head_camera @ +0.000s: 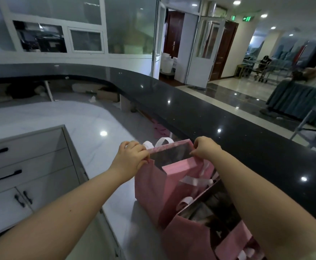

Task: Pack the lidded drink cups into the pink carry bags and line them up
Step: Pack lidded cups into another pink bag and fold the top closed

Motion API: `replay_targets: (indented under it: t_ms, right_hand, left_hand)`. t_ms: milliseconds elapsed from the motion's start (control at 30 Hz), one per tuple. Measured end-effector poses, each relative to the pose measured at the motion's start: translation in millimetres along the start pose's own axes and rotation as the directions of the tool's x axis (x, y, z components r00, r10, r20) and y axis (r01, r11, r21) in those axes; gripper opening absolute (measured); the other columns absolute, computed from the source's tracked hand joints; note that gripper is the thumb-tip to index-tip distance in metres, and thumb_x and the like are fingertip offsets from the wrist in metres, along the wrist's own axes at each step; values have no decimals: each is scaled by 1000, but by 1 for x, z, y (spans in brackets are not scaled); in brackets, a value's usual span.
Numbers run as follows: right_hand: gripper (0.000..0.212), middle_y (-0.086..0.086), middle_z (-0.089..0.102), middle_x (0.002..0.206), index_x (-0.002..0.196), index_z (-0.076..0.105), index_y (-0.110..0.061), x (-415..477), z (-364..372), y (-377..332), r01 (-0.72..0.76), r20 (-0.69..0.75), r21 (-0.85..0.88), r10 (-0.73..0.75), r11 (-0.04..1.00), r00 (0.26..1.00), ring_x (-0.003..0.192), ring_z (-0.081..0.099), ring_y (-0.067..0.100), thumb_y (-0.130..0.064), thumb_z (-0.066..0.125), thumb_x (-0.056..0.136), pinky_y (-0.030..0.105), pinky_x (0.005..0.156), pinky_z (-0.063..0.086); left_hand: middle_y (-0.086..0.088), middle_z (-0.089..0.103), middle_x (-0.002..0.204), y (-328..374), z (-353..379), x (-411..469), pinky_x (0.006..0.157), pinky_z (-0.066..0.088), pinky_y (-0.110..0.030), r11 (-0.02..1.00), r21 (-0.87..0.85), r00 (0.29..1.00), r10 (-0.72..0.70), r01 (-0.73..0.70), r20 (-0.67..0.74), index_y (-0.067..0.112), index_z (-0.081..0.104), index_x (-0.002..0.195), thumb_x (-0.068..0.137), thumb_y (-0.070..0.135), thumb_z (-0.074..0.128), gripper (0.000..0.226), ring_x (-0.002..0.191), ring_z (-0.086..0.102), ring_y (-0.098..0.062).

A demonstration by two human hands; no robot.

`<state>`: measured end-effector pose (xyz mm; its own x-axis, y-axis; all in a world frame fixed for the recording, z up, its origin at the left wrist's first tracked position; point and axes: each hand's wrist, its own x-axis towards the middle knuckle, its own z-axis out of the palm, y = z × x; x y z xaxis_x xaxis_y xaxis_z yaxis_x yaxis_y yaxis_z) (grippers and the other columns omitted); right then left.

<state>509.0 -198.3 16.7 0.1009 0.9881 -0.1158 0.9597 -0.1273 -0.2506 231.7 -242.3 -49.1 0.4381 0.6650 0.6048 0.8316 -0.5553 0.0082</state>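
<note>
Left hand (132,156) and right hand (205,147) each pinch one end of the far pink bag (149,184) rim, spreading its mouth. The bag stands below the black counter (228,147), in line with the nearer bags (187,239). No cup shows inside; packing appears partly done

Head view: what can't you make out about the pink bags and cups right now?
- Far pink bag, head view: the left hand and right hand pinch its rim, but the inside is dark; cup or none, cannot tell.
- Near pink bag, head view: contents dark and blurred; the right forearm covers its right side, and the bottom edge cuts off its base.
</note>
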Motion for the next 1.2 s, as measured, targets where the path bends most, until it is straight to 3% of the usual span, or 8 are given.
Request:
replay_targets:
  t_ms: [133, 300, 433, 600, 733, 900, 1067, 1200]
  right_hand:
    - [13, 3, 65, 87, 85, 64, -20, 19, 5, -18, 42, -35, 68, -39, 997, 999, 78, 62, 21, -9, 64, 78, 40, 76, 57]
    - [20, -1, 65, 88, 91, 69, -22, 34, 18, -65, 214, -76, 129, -206, 968, 976, 81, 64, 20, -7, 60, 80, 42, 74, 58]
    - [25, -2, 65, 80, 76, 70, -23, 36, 31, -128, 323, -125, 123, -308, 938, 943, 77, 64, 22, -4, 55, 74, 37, 69, 56]
    - [19, 1, 69, 79, 73, 72, -21, 56, 54, -242, 397, -92, 97, -389, 912, 916, 72, 66, 23, -6, 61, 71, 38, 66, 59]
    - [22, 4, 69, 81, 78, 73, -19, 72, 78, -358, 450, -64, 72, -446, 890, 893, 72, 65, 23, -4, 59, 74, 35, 69, 58]
    - [22, 6, 69, 86, 79, 72, -19, 84, 111, -506, 531, 11, 35, -532, 847, 847, 77, 63, 25, -5, 58, 70, 31, 71, 54]
    - [19, 1, 65, 76, 75, 70, -22, 96, 133, -623, 584, 22, 86, -588, 807, 809, 70, 60, 23, -5, 62, 72, 25, 62, 47]
    - [24, -3, 61, 73, 68, 63, -27, 117, 147, -698, 628, -9, 102, -631, 771, 776, 71, 59, 21, -4, 60, 74, 25, 59, 42]
  left_hand:
    - [7, 66, 84, -29, -3, 2, 78, 41, -39, 990, 57, 992, -126, 125, 5, 24, 68, 74, 65, 24, 86, 20, 86, 60, -23]
    - [6, 67, 85, -79, -22, -7, 78, 40, -41, 966, 146, 977, -213, 212, -8, 23, 70, 73, 66, 30, 85, 18, 88, 60, -25]
    - [5, 69, 87, -136, -45, -27, 78, 39, -40, 942, 191, 961, -277, 277, -28, 24, 71, 69, 59, 23, 90, 21, 87, 61, -27]
    - [5, 68, 86, -228, -85, -69, 78, 30, -35, 918, 248, 951, -297, 309, -86, 25, 71, 69, 63, 28, 78, 10, 87, 59, -25]
    - [5, 68, 84, -317, -124, -112, 76, 41, -39, 894, 344, 956, -291, 289, -45, 26, 68, 67, 67, 36, 65, 11, 83, 62, -25]
    - [5, 67, 81, -427, -174, -169, 74, 43, -40, 825, 431, 916, -401, 365, -8, 26, 69, 68, 60, 32, 85, 19, 82, 63, -25]
    - [6, 67, 84, -523, -211, -208, 81, 35, -39, 774, 415, 873, -471, 479, -129, 27, 70, 70, 74, 42, 58, 20, 86, 61, -25]
    - [6, 67, 88, -591, -223, -232, 81, 35, -39, 733, 387, 825, -538, 560, -173, 26, 71, 76, 71, 31, 81, 12, 90, 59, -24]
